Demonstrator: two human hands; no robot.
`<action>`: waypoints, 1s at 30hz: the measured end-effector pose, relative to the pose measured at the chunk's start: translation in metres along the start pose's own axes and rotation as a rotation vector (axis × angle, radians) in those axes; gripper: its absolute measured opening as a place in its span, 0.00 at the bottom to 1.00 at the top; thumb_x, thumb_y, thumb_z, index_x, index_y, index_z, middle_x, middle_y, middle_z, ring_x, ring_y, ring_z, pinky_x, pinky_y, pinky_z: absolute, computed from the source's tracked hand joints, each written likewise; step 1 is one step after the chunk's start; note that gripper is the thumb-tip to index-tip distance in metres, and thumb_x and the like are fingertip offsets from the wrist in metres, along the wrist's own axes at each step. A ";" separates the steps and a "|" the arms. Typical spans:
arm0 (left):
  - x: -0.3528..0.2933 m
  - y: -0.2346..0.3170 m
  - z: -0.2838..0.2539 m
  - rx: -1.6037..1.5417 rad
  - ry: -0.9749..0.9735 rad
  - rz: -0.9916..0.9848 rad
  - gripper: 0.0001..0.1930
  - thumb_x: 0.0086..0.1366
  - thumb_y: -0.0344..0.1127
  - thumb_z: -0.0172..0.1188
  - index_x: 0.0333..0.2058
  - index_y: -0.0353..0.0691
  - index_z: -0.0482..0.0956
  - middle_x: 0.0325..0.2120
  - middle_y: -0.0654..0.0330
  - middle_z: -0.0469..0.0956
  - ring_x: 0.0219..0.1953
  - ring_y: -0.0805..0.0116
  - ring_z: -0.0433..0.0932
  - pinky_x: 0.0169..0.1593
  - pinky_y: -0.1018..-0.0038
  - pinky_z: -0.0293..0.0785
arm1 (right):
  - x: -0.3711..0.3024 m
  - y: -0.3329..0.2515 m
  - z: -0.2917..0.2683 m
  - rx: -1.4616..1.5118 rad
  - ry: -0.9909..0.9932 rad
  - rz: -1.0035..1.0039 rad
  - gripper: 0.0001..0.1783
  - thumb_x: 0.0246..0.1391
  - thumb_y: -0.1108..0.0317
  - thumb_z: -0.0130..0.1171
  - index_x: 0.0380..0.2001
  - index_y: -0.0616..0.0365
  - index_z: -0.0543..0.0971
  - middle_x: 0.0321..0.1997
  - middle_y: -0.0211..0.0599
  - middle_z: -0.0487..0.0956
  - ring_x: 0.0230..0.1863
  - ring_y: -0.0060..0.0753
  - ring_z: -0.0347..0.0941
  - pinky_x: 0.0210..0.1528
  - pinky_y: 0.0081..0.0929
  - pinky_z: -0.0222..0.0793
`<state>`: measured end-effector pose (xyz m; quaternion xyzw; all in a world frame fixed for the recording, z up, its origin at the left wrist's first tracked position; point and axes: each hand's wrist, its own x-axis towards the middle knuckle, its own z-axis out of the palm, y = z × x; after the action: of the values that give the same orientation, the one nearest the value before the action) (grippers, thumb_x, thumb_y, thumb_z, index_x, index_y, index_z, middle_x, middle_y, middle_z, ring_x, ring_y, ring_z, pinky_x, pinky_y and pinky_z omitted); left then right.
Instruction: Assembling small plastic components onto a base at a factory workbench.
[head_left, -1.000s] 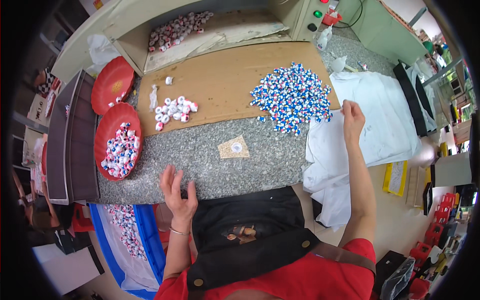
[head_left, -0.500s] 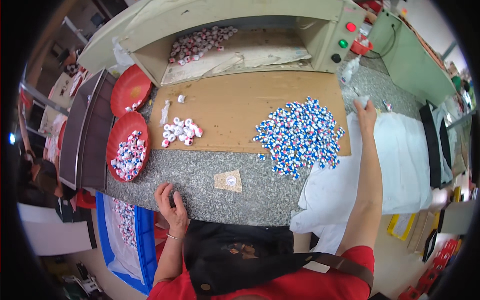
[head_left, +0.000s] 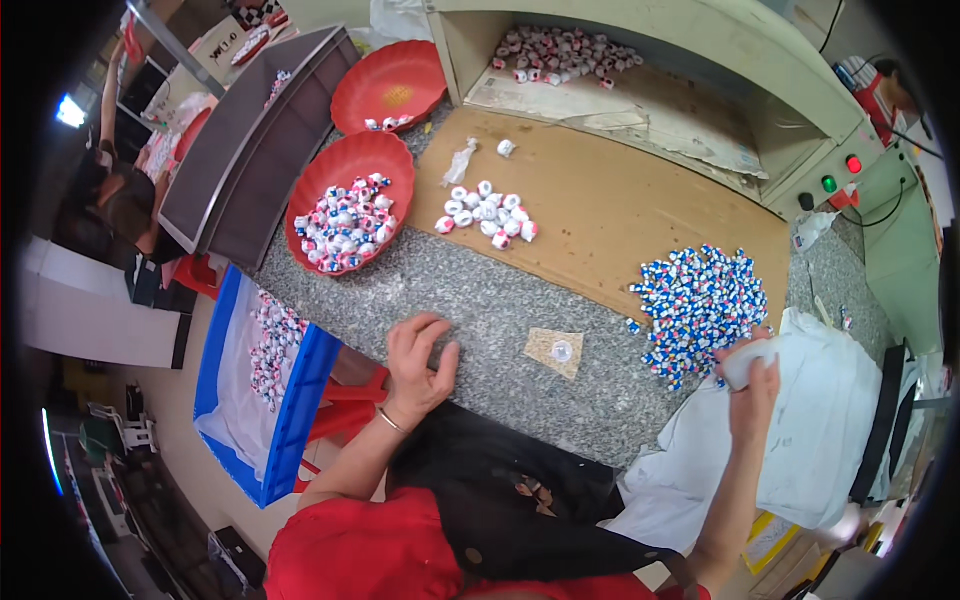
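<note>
My right hand (head_left: 752,385) is closed around a small whitish, rounded object (head_left: 748,364), its exact kind unclear. It is at the near right edge of a heap of tiny blue, white and pink pieces (head_left: 703,300). My left hand (head_left: 420,368) hovers by the front edge of the grey speckled counter (head_left: 480,345), fingers apart and loosely bent, with nothing in it. Between the hands lies a small tan patch (head_left: 545,345) with a round whitish piece (head_left: 562,351) on it. A small group of white and pink round pieces (head_left: 488,212) sits on the brown board (head_left: 590,215).
Two red bowls (head_left: 303,185) stand at left, the nearer holding small figures. Beside them is a grey bin (head_left: 260,150); below, a blue crate (head_left: 322,372). A beige machine (head_left: 640,120) with an opening stands behind. White cloth (head_left: 830,420) covers the right side.
My right hand has come nearer, from the cloth's far edge to the heap, carrying the whitish object. The view has turned and shifted; my left hand stays near the front edge.
</note>
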<state>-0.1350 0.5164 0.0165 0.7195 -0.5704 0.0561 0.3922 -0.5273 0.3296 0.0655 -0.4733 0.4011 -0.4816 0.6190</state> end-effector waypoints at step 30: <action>0.004 -0.049 -0.014 -0.306 0.080 0.114 0.10 0.54 0.19 0.62 0.36 0.35 0.80 0.35 0.53 0.78 0.35 0.56 0.79 0.39 0.69 0.76 | -0.044 0.025 0.131 -1.349 -0.399 -0.360 0.24 0.51 0.65 0.68 0.50 0.60 0.76 0.41 0.51 0.81 0.41 0.53 0.78 0.43 0.38 0.74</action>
<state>-0.0857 0.5238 0.0035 0.6151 -0.5963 0.0193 0.5156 -0.4069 0.4011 0.0728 -0.8896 0.4061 -0.1286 0.1648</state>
